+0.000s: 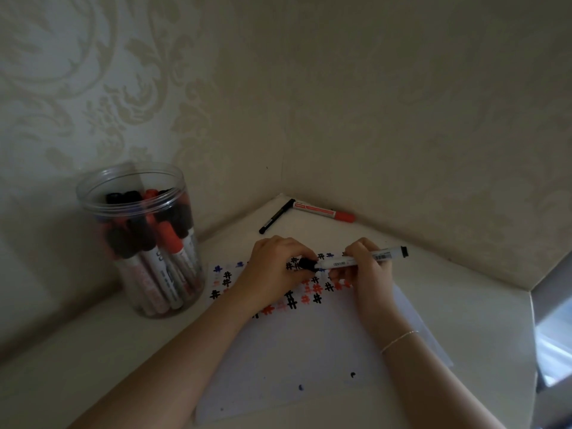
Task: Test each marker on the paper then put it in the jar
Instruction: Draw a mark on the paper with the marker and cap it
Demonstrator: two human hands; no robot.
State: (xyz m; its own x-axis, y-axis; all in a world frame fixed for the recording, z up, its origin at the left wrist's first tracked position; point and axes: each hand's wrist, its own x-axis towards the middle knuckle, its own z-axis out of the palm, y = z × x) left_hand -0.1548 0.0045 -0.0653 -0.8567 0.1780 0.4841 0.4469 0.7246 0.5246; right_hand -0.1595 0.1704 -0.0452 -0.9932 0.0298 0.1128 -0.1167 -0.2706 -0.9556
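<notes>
The clear plastic jar [139,239] stands farthest left, a round, smooth-walled cylinder with a ribbed open mouth, packed with upright markers in red and black caps. To the right of the jar lies the paper [297,351], a flat white sheet whose far part, nearest the jar's base, is covered with rows of small hash-shaped test marks in black, red and blue; a few stray dots sit on its near edge.

Right of the jar and above those marks, the left hand [275,267] has its fingers curled round the black cap [308,264] at one end of the black marker [356,259]. Further right from the jar, the right hand [365,267] grips the white, labelled barrel, whose black tail end sticks out beyond the knuckles. The marker is held level, just above the paper.

The step appears to be either pulling the cap off or pressing it back on; which one cannot be told. Either way it goes best with the two hands moving straight along the barrel's line, the right hand holding firmly so the smooth plastic does not twist, and the tip kept off the fingers.

Well beyond the jar to the right, by the corner of the patterned wall, a thin black pen [276,216] and a red marker [325,212] lie on the pale, matte tabletop [93,351], seemingly still untested.
</notes>
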